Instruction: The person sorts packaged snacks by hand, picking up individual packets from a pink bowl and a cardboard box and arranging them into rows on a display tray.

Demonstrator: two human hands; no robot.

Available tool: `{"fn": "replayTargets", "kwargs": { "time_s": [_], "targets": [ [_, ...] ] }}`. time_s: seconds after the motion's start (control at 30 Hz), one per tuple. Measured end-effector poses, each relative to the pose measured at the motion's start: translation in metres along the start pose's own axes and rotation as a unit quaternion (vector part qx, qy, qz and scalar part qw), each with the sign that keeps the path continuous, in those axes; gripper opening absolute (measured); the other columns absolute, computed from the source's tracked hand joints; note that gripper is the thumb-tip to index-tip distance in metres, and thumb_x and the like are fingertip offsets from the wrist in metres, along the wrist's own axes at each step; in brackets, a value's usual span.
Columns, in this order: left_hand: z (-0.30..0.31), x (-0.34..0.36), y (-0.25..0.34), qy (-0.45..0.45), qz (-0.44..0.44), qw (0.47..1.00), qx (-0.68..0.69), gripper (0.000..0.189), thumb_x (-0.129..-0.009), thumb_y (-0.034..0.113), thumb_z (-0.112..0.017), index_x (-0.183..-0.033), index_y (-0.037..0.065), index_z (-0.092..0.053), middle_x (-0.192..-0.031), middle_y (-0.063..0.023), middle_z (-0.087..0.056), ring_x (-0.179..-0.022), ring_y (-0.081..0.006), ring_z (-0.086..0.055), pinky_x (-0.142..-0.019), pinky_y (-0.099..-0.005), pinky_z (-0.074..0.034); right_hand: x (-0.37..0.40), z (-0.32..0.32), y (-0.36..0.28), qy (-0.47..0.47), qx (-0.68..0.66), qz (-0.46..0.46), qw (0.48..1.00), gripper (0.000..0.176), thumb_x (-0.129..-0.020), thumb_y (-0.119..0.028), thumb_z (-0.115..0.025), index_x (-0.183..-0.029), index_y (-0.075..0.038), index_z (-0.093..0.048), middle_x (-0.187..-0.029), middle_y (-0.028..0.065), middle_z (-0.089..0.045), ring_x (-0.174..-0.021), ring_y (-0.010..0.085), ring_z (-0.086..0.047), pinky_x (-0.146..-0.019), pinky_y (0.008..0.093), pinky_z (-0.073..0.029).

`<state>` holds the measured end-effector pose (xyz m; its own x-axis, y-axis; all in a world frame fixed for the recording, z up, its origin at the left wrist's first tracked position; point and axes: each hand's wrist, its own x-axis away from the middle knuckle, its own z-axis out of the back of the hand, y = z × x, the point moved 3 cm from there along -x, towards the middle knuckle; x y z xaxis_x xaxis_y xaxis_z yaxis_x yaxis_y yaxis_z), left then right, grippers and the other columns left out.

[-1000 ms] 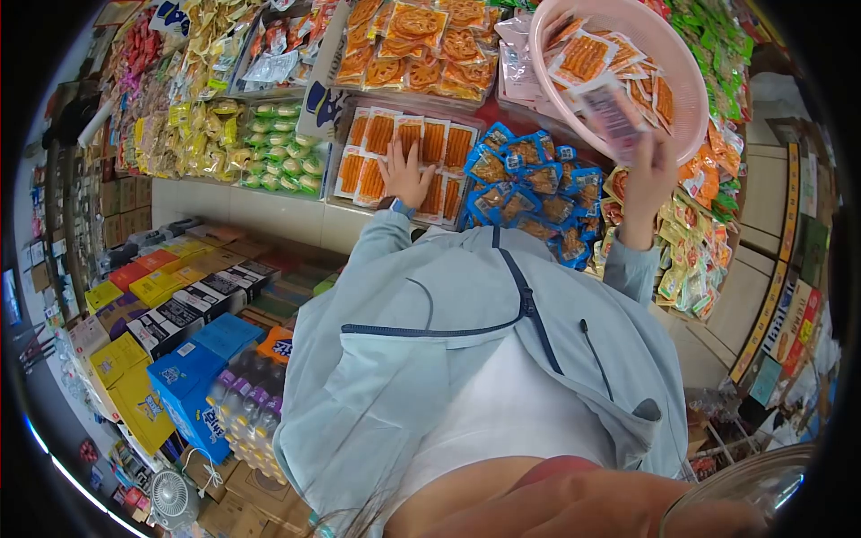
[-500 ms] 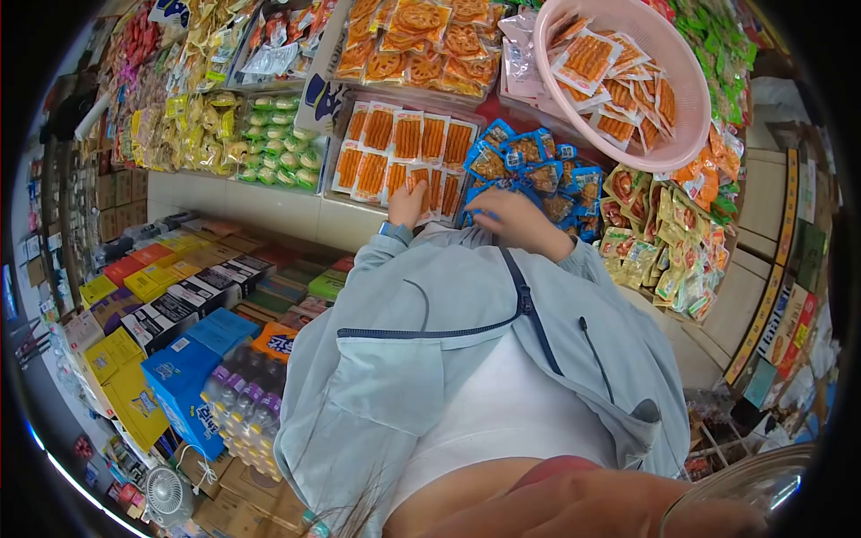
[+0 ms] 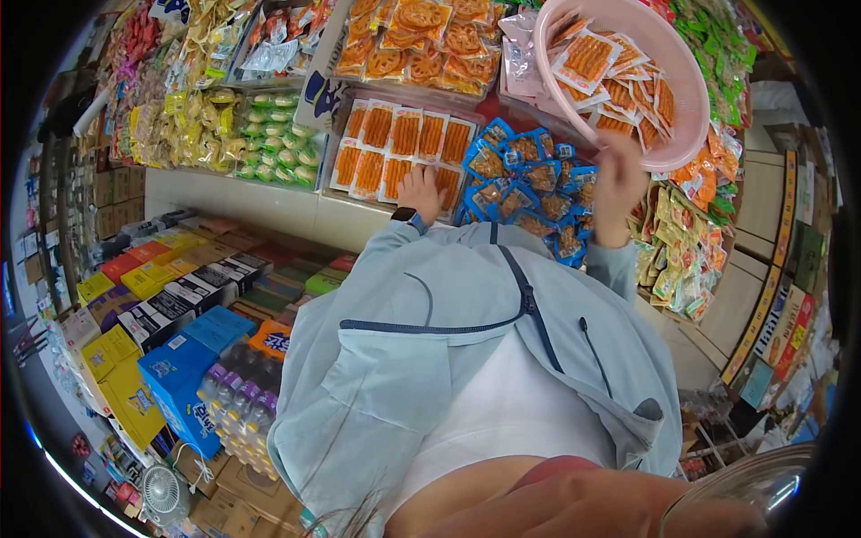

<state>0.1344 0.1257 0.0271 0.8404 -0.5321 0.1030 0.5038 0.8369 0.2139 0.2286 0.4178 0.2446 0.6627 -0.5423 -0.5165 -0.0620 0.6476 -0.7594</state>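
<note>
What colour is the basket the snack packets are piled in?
The basket is pale pink; the head view shows it best.

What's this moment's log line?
left hand: on orange packets | right hand: blurred, near pink basket, grip unclear | blue packets: between hands

Above the heap of blue plastic snack packets, between the left hand and the right hand, the air is free for passing. The pink round plastic basket blocks the way forward of the right hand with its wall.
</note>
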Motion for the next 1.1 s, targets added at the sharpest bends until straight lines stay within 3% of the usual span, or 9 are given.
{"fn": "replayTargets", "kwargs": {
  "time_s": [0.03,0.1,0.23,0.33,0.63,0.83,0.93,1.03,1.1],
  "targets": [
    [0.006,0.002,0.000,0.028,-0.010,1.000,-0.009,0.063,-0.076,0.038,-0.073,-0.130,0.014,-0.050,-0.126,-0.0103,-0.049,-0.111,-0.0306,-0.048,-0.091,-0.0465,-0.037,-0.020,0.013,0.004,0.066,0.061,0.065,0.994,0.018,-0.085,0.005,-0.057,-0.100,0.000,-0.066,-0.097,0.0118,-0.069,-0.084,0.0203,-0.067,-0.071,0.0302,-0.051],
    [0.004,0.001,-0.003,0.041,-0.027,0.999,-0.011,0.066,-0.077,0.038,-0.072,-0.136,0.023,-0.049,-0.132,-0.0093,-0.046,-0.116,-0.0293,-0.045,-0.096,-0.0475,-0.033,-0.052,0.035,0.041,0.037,0.137,-0.015,0.990,0.032,-0.084,-0.006,-0.066,-0.115,-0.004,-0.062,-0.109,0.0147,-0.064,-0.093,0.0262,-0.065,-0.077,0.0360,-0.052],
    [-0.005,-0.001,-0.008,0.030,-0.036,0.999,-0.004,0.059,-0.077,0.038,-0.072,-0.132,0.028,-0.053,-0.133,-0.0085,-0.046,-0.121,-0.0289,-0.042,-0.097,-0.0487,-0.031,-0.067,0.035,0.085,-0.184,0.434,-0.035,0.881,0.067,-0.078,-0.038,-0.073,-0.138,-0.021,-0.049,-0.134,0.0189,-0.052,-0.114,0.0359,-0.056,-0.092,0.0455,-0.048],
    [-0.011,-0.002,-0.008,0.025,-0.022,0.999,-0.007,0.061,-0.075,0.040,-0.073,-0.131,0.028,-0.053,-0.133,-0.0079,-0.045,-0.123,-0.0283,-0.041,-0.097,-0.0504,-0.030,-0.061,0.030,0.083,-0.157,0.467,-0.045,0.869,0.060,-0.079,-0.041,-0.071,-0.134,-0.023,-0.054,-0.139,0.0171,-0.049,-0.124,0.0362,-0.050,-0.095,0.0485,-0.046],
    [-0.016,-0.004,-0.010,0.027,-0.018,0.999,-0.010,0.059,-0.075,0.040,-0.072,-0.130,0.028,-0.054,-0.135,-0.0057,-0.044,-0.125,-0.0268,-0.040,-0.096,-0.0515,-0.029,-0.058,0.038,0.083,-0.131,0.353,-0.038,0.925,0.042,-0.079,-0.033,-0.074,-0.118,-0.019,-0.066,-0.116,0.0079,-0.066,-0.119,0.0253,-0.054,-0.100,0.0420,-0.039],
    [-0.007,-0.002,-0.007,0.023,-0.015,1.000,-0.007,0.056,-0.078,0.039,-0.070,-0.130,0.027,-0.054,-0.135,-0.0068,-0.044,-0.125,-0.0284,-0.041,-0.097,-0.0513,-0.029,-0.053,0.041,0.080,-0.055,0.285,0.055,0.955,0.020,-0.079,-0.015,-0.074,-0.098,-0.010,-0.072,-0.097,0.0097,-0.070,-0.095,0.0269,-0.065,-0.084,0.0414,-0.049],
    [-0.003,-0.001,-0.006,0.016,-0.021,1.000,0.015,0.055,-0.080,0.036,-0.069,-0.131,0.026,-0.053,-0.135,-0.0075,-0.045,-0.125,-0.0293,-0.040,-0.098,-0.0510,-0.029,-0.046,0.042,0.060,0.013,0.255,0.030,0.966,0.013,-0.082,-0.009,-0.072,-0.094,-0.004,-0.069,-0.090,0.0102,-0.070,-0.083,0.0229,-0.067,-0.074,0.0345,-0.052],
    [0.000,0.000,-0.009,0.016,-0.020,0.998,0.052,0.052,-0.081,0.034,-0.068,-0.131,0.026,-0.054,-0.135,-0.0075,-0.045,-0.126,-0.0298,-0.040,-0.099,-0.0509,-0.029,-0.032,0.043,0.030,0.159,0.008,-0.063,0.985,0.009,-0.087,-0.007,-0.068,-0.093,-0.001,-0.066,-0.086,0.0065,-0.067,-0.079,0.0149,-0.064,-0.072,0.0273,-0.051],
    [-0.001,0.000,-0.013,0.025,-0.022,0.996,0.078,0.050,-0.081,0.032,-0.066,-0.130,0.027,-0.055,-0.134,-0.0066,-0.047,-0.124,-0.0294,-0.041,-0.099,-0.0506,-0.029,-0.022,0.031,-0.005,0.176,-0.106,-0.093,0.974,0.009,-0.089,-0.007,-0.066,-0.095,-0.001,-0.065,-0.086,0.0040,-0.065,-0.079,0.0113,-0.062,-0.072,0.0239,-0.049]
  ]
}}
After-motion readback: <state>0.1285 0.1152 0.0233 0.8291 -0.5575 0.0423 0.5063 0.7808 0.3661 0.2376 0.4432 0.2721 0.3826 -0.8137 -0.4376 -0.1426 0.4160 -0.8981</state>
